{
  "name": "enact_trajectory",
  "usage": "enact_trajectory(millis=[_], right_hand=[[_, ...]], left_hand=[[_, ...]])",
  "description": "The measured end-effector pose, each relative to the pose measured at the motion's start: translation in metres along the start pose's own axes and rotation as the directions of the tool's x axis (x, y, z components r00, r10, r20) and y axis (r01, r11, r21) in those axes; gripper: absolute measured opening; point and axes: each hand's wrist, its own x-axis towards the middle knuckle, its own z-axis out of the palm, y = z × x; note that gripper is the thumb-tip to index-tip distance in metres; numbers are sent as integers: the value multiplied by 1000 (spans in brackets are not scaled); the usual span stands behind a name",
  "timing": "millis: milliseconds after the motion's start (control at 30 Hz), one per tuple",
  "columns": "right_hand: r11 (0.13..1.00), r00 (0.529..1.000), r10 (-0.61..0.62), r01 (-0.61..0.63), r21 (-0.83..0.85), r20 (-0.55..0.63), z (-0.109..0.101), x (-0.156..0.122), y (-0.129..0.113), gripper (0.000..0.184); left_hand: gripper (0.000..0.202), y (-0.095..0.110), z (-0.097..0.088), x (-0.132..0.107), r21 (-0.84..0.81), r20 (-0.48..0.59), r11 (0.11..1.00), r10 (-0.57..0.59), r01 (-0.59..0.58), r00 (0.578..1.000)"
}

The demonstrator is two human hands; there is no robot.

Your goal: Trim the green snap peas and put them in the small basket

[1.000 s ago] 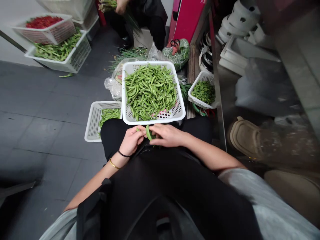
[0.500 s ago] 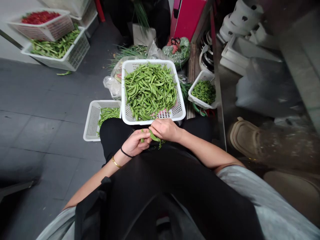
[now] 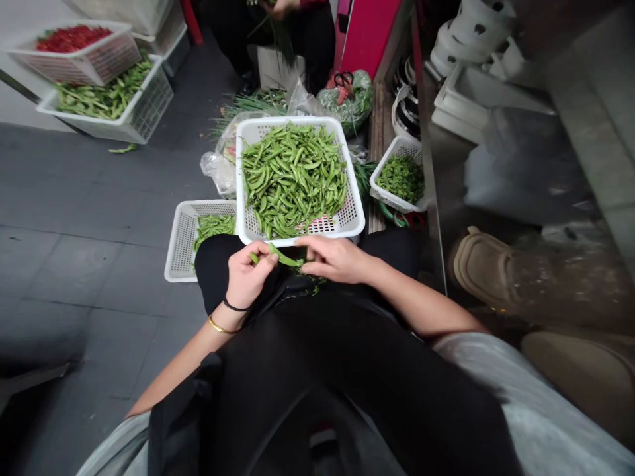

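My left hand (image 3: 248, 271) is closed on a green pea pod (image 3: 285, 258), pinched between thumb and fingers so that it sticks out to the right. Another bit of green pod (image 3: 254, 258) shows between the same fingers. At the pod's far tip is my right hand (image 3: 335, 259), its thumb and forefinger apart; its other fingers are partly hidden. Below the hands, small green scraps (image 3: 315, 285) lie on the dark apron. Just beyond them, a white basket (image 3: 354, 205) heaped with pea pods (image 3: 295, 175) rests at my knees.
On the left floor stands a smaller white basket (image 3: 179, 248) with pods. Stacked baskets (image 3: 141, 119) hold greens and red peppers. To the right are a basket of leafy greens (image 3: 397, 205) and a metal shelf edge (image 3: 430, 165). Another person's hand (image 3: 282, 8) holds green stalks.
My hands have drawn apart; the left moved left with the pod, and the right hand's fingers have opened at its tip. The other person's hand has come into view.
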Motion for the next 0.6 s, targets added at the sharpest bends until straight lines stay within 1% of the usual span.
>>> enact_trajectory(millis=[33, 100, 133, 167, 200, 233, 267, 300, 333, 367, 400, 433, 500, 533, 567, 600], right_hand=[[998, 998, -35, 37, -50, 53, 6, 4, -2, 21], [983, 986, -74, 98, -158, 150, 15, 10, -5, 23], [971, 979, -90, 126, -201, 183, 18, 11, -6, 25], [960, 972, -114, 161, -230, 204, 19, 11, -6, 25], [949, 966, -149, 200, -245, 211, 19, 10, -7, 25], [939, 962, -185, 233, -252, 199, 18, 10, -7, 26], [935, 962, -213, 252, -252, 170, 16, 9, -7, 28], [936, 965, -230, 255, -242, 127, 15, 9, -7, 30], [942, 968, -235, 248, -225, 82, 15, 9, -7, 31], [950, 972, -232, 235, -204, 39, 15, 9, -7, 32], [958, 974, -225, 222, -183, 5, 16, 10, -6, 32], [964, 977, -214, 207, -167, -26, 18, 11, -5, 32], [973, 978, -186, 171, -154, -90, 23, 13, -4, 32], [976, 977, -172, 153, -152, -123, 26, 14, -3, 31], [979, 975, -162, 140, -148, -154, 28, 15, -2, 31], [981, 971, -160, 137, -139, -175, 29, 15, -1, 32]], left_hand=[[10, 4, -2, -1, 101, 15, 992, 74, -75, 997], [8, 12, -7, -3, 301, 83, 927, 209, -224, 974], [14, 16, -10, -3, 384, 146, 880, 243, -281, 959], [19, 19, -12, -3, 447, 227, 835, 241, -320, 944], [19, 21, -14, -2, 482, 325, 804, 206, -349, 923], [15, 23, -15, -2, 484, 436, 792, 151, -372, 887], [12, 23, -14, -1, 451, 544, 804, 96, -387, 833], [14, 22, -13, 0, 396, 633, 835, 53, -382, 772], [16, 20, -10, 1, 327, 692, 876, 35, -356, 722], [17, 17, -6, 2, 260, 716, 914, 35, -312, 697], [18, 14, -2, 2, 205, 705, 944, 42, -260, 708], [18, 10, 3, 2, 172, 662, 963, 44, -209, 748], [20, 3, 12, 2, 162, 530, 979, 21, -125, 848], [22, 0, 15, 1, 169, 472, 982, -1, -90, 881], [23, -3, 17, 1, 177, 434, 983, -25, -58, 900], [24, -5, 17, 1, 177, 418, 984, -49, -28, 907]])
